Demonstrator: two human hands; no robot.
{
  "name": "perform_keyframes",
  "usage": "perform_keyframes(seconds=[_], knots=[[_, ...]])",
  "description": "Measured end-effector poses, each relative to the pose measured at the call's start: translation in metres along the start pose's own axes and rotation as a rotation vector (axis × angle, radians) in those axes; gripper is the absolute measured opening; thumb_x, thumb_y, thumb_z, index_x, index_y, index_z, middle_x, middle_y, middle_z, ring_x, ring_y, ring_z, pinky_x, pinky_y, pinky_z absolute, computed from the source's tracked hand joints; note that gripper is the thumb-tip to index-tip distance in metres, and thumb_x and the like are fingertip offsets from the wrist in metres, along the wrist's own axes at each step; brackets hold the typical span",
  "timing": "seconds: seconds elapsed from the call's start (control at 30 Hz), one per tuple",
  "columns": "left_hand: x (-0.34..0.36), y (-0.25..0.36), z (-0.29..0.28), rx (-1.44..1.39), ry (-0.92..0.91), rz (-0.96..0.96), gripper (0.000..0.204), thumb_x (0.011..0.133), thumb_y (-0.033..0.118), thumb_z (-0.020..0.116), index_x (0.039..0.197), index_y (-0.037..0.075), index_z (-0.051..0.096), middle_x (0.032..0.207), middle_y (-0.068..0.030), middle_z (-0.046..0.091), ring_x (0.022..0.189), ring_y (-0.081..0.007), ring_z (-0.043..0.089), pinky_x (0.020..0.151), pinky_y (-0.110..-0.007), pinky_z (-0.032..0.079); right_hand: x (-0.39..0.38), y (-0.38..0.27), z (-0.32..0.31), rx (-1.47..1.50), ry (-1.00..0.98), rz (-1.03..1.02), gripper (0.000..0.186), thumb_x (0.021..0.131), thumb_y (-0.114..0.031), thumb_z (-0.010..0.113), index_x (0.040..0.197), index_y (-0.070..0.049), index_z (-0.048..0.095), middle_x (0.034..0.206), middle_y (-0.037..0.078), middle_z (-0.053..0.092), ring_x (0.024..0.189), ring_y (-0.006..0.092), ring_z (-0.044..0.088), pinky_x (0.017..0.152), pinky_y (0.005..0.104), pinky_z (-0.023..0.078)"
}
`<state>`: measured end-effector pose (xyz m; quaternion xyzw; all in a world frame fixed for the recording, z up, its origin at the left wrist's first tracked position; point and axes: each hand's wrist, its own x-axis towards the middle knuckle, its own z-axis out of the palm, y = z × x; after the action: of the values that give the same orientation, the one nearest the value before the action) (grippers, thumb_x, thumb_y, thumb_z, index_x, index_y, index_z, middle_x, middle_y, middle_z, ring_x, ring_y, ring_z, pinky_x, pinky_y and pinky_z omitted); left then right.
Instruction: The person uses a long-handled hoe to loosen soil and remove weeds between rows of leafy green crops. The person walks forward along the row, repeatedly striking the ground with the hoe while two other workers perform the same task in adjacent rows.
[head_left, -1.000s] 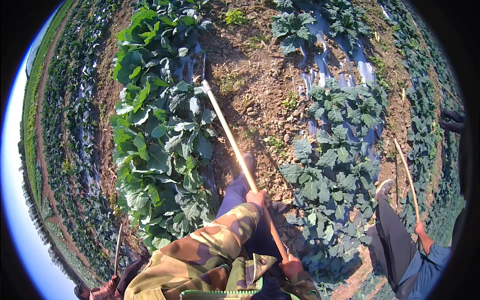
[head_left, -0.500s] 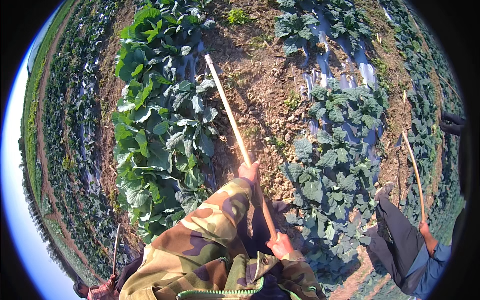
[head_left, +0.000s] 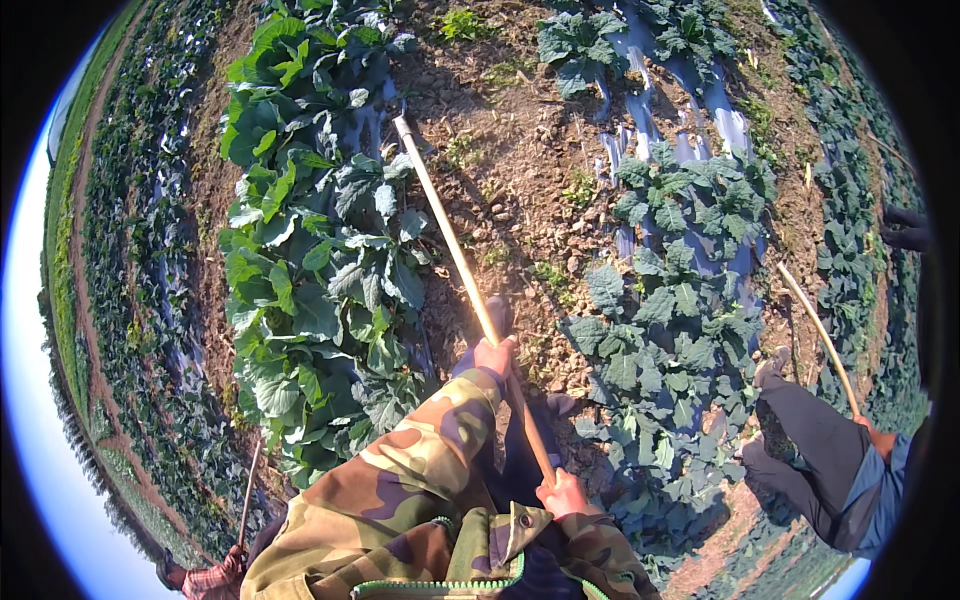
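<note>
A long wooden-handled tool (head_left: 450, 243) slants from near my body up to the far left, over the bare soil. Its far end has a pale sleeve and lies beside the leafy plants (head_left: 300, 260) on the left; any blade there cannot be made out. My left hand (head_left: 495, 355) is wrapped round the middle of the handle, arm reaching forward in a camouflage sleeve. Close to my body, my right hand (head_left: 565, 494) grips the handle's near end. Below the left hand, my dark-clad legs and a shoe (head_left: 500, 315) show partly on the soil strip.
To the right runs a row of bluish-green leafy plants (head_left: 650, 300) over torn plastic sheeting (head_left: 690, 150). Beyond it a person in dark trousers (head_left: 815, 440) holds a long pole (head_left: 815, 325). At lower left another person in a checked sleeve (head_left: 215, 577) holds a stick (head_left: 250, 490).
The handle's far end has shifted slightly left and nearer. My shoe has come forward beside the left hand. The person on the right and their pole have moved.
</note>
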<state>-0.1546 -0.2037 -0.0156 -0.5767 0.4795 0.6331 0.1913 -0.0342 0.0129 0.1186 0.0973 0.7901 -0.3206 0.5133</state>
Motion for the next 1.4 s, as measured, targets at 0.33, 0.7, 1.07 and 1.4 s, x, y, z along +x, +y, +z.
perform_keyframes(seconds=[0.33,0.7,1.07,1.4], knots=[[0.013,0.005,-0.020,-0.034,-0.025,-0.050,0.019,0.080,0.016,0.057,0.078,0.002,0.045,0.050,-0.0074,0.046,0.037,-0.0186,0.047,0.034,-0.033,0.041,0.015,-0.017,0.007,-0.126,-0.114,0.056,0.024,0.068,-0.018,0.059,0.080,0.001,0.050,0.076,0.024,0.057,0.076,0.0405,0.057,0.067,0.0442,0.046],[0.006,0.001,-0.030,0.012,0.060,0.017,0.022,0.077,0.019,0.061,0.073,0.003,0.048,0.048,-0.0083,0.049,0.037,-0.0194,0.050,0.034,-0.033,0.042,0.011,-0.015,0.009,0.091,-0.184,-0.222,0.022,0.064,-0.015,0.063,0.063,0.001,0.049,0.063,0.018,0.055,0.061,0.0335,0.057,0.053,0.0414,0.043],[-0.025,-0.038,-0.003,0.034,0.219,-0.076,0.020,0.079,0.015,0.059,0.085,0.003,0.043,0.051,-0.0084,0.048,0.036,-0.0198,0.049,0.032,-0.032,0.041,-0.028,0.025,-0.010,-0.156,-0.162,0.014,0.020,0.066,-0.017,0.059,0.076,-0.002,0.049,0.071,0.022,0.057,0.073,0.0407,0.057,0.063,0.0467,0.045],[-0.075,-0.084,0.023,0.020,-0.060,-0.114,0.023,0.079,0.013,0.059,0.076,-0.001,0.042,0.053,-0.0122,0.050,0.042,-0.0239,0.055,0.036,-0.035,0.046,-0.082,0.067,-0.040,-0.183,-0.209,0.191,0.027,0.067,-0.024,0.063,0.079,-0.001,0.053,0.073,0.022,0.058,0.073,0.0367,0.058,0.065,0.0436,0.045]])
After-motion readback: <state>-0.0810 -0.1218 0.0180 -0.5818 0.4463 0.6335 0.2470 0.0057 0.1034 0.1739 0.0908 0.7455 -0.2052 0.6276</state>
